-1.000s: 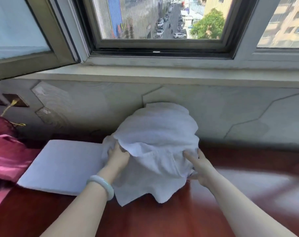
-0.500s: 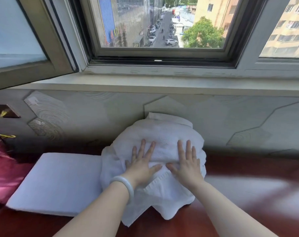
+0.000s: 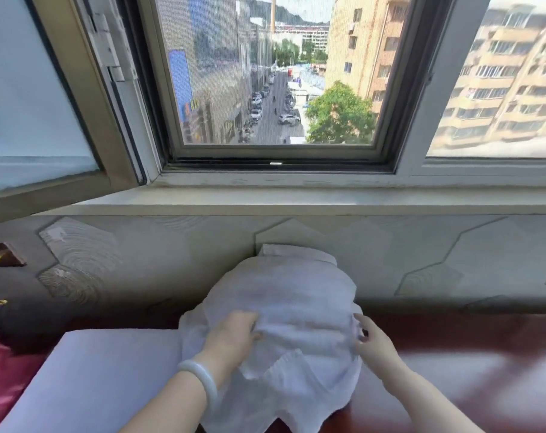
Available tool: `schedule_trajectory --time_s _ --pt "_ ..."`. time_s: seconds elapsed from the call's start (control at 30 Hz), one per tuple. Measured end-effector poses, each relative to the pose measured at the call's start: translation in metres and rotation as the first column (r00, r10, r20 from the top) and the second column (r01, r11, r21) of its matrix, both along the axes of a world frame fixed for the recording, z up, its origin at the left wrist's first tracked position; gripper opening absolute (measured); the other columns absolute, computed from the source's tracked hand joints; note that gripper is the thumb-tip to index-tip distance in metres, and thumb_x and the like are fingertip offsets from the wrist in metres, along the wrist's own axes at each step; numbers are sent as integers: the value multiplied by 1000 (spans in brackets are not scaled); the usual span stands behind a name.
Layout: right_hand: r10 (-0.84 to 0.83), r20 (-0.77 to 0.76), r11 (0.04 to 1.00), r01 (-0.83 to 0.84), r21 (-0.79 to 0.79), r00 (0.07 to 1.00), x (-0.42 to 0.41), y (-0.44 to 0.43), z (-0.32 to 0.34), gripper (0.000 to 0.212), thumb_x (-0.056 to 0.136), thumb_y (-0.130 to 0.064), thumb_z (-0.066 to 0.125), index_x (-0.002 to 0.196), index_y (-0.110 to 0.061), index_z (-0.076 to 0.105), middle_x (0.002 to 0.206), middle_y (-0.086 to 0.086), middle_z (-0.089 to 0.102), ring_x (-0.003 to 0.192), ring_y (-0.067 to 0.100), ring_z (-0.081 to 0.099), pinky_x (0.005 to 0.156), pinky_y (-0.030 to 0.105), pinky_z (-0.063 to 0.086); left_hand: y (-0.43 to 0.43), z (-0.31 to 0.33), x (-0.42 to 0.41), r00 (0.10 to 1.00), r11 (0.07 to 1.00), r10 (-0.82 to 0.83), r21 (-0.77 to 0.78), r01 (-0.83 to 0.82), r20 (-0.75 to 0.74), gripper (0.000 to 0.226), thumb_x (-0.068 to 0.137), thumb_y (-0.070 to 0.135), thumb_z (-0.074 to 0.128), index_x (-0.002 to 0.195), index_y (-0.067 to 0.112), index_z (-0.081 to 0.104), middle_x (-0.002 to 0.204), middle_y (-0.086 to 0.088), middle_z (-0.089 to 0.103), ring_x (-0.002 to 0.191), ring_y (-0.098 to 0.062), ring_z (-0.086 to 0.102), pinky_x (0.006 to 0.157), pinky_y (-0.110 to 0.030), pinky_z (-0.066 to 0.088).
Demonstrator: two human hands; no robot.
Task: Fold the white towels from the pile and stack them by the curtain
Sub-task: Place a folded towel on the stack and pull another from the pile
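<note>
Lower centre, towel pile (image 3: pixel 284 301) between the hands: left hand (image 3: pixel 231 335) grips its cloth; right hand (image 3: pixel 373 340) touches its edge, grip unclear.

Bare left arm (image 3: pixel 168 407), bare right arm (image 3: pixel 421 398). Just a smooth, milky-white bangle (image 3: pixel 199 382) at 7 o'clock, left wrist.

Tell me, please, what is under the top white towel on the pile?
Beneath the top towel more white cloth bulges, one flat edge poking out at the back. Its front hem lies on the red-brown tabletop. How many towels are below is covered.
</note>
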State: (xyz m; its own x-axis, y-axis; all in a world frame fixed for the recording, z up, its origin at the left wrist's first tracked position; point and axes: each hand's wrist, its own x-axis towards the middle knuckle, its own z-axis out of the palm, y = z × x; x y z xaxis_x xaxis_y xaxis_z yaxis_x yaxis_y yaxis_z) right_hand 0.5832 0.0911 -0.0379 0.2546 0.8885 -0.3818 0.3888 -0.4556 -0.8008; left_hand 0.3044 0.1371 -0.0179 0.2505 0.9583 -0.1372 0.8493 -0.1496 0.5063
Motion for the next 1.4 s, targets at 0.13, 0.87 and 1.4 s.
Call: schedule_trajectory --time_s 0.13,0.87,1.4 --pt "149 80 985 -155 70 986 10 7 13 98 53 -7 56 144 -37 37 140 0 48 112 13 50 89 26 49 25 99 8 985 930 -1 363 -63 173 34 95 23 57 70 16 35 62 2 42 61 -21 38 58 -35 35" --pt "-36 -376 744 276 608 926 10 99 332 25 93 -1 52 75 -6 68 69 12 61 59 23 57 50 28 52 65 402 -15 472 805 -180 405 -433 863 21 94 13 61 76 13 52 76 -10 62 75 -27 62 69 -42 57" --pt "85 -543 903 166 396 835 -38 54 214 37 75 -6 79 109 -2 67 94 20 72 77 23 71 64 30 56 18 210 101 359 972 203 -232 37 911 13 100 -1 46 92 3 56 81 -15 62 66 -24 62 60 -33 58"
